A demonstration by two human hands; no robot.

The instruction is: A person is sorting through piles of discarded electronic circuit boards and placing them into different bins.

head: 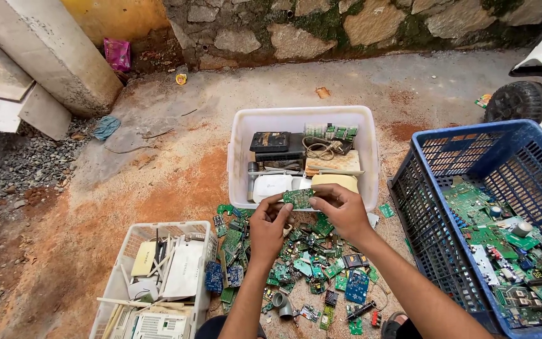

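Both my hands hold one small green circuit board (298, 198) up in front of me. My left hand (267, 227) pinches its left end and my right hand (342, 211) grips its right end. Beneath my hands a heap of several green and blue circuit boards (302, 263) lies scattered on the ground. Just beyond the held board stands a white plastic tub (241, 144) with routers, cables and other electronics inside.
A blue plastic crate (434, 207) with circuit boards stands at the right. A white basket (134, 242) of white plastic casings sits at the lower left. Beyond are a stone wall (346, 25), a concrete post (51, 50), gravel and a vehicle wheel (517, 100).
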